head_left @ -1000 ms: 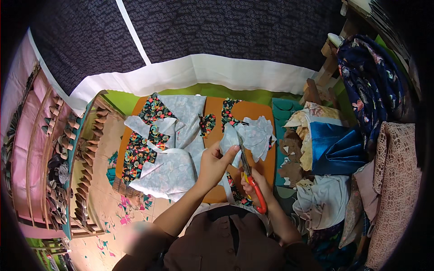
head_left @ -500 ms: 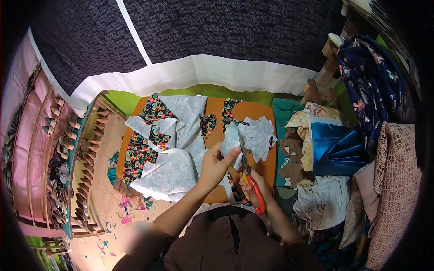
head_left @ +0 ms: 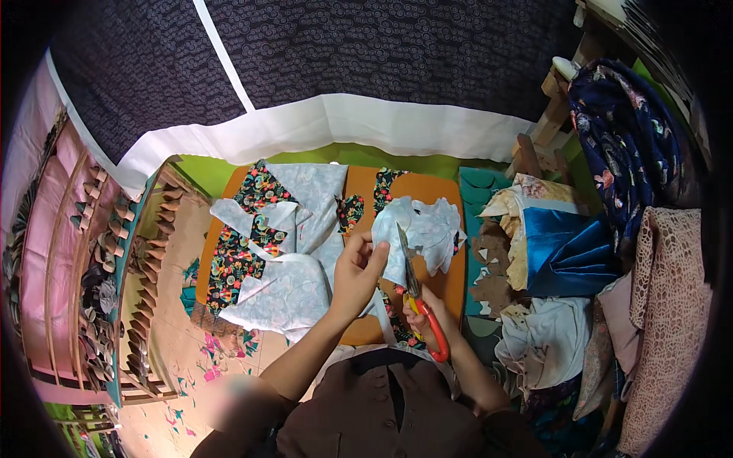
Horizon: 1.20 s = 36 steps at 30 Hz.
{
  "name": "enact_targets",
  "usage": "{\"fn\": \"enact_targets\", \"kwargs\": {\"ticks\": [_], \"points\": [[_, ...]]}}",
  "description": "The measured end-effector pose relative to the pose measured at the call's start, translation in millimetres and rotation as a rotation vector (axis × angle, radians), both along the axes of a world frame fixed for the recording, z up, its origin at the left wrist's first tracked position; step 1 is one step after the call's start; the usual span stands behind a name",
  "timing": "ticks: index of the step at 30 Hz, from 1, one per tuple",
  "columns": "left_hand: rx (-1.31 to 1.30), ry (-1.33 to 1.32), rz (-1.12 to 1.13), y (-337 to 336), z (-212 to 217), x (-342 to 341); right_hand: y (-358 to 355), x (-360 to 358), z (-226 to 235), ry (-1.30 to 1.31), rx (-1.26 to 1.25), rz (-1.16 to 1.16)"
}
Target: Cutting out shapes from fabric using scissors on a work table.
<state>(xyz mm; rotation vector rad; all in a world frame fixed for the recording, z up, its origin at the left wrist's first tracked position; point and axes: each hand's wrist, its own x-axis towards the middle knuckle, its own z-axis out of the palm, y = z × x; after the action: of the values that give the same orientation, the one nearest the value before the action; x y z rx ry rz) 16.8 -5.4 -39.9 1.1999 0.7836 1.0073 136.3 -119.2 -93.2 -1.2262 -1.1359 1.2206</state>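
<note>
In my left hand (head_left: 359, 273) a piece of fabric (head_left: 388, 227) is pinched near its left edge, its pale underside facing up. My right hand (head_left: 426, 309) grips scissors (head_left: 434, 328) with red and yellow handles, the blades pointing up and away along the right edge of that piece. Whether the blades are apart or together is hard to make out. Just beyond lies a jagged-edged pale cut piece (head_left: 437, 233). To the left, dark floral fabric (head_left: 233, 256) with a pale reverse side is spread over an orange-brown tabletop (head_left: 434, 187).
Racks with rows of shoe-like shapes (head_left: 145, 305) stand at the left. Fabric scraps (head_left: 214, 359) litter the floor. On the right are a blue satin cloth (head_left: 565, 252), a crumpled white cloth (head_left: 553, 336) and hanging lace (head_left: 664, 328). A dark patterned curtain (head_left: 382, 53) hangs behind the table.
My left hand has shifted slightly left and down, and the pinched fabric piece now hangs lower and shows more of its surface. The scissors' blades have tilted a little to the left.
</note>
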Motion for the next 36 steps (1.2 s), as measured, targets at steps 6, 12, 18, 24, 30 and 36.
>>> {"fn": "enact_targets", "kwargs": {"ticks": [6,12,18,24,30,36], "points": [[0.030,-0.110,0.115,-7,-13,3,1,-4,2,-0.012,0.055,0.015],[-0.033,0.022,0.040,2,1,-7,1,0,22,-0.192,0.065,0.081],[0.143,0.215,0.060,9,-15,-7,1,5,17,-0.242,0.037,0.121],[0.175,0.151,0.169,-4,-4,2,-2,-2,7,-0.224,0.007,0.104],[0.243,0.174,0.286,-9,-20,0,-2,-7,5,-0.070,0.033,0.088],[0.223,0.160,0.405,-13,-18,-1,-2,-5,19,-0.100,-0.019,0.127]]}}
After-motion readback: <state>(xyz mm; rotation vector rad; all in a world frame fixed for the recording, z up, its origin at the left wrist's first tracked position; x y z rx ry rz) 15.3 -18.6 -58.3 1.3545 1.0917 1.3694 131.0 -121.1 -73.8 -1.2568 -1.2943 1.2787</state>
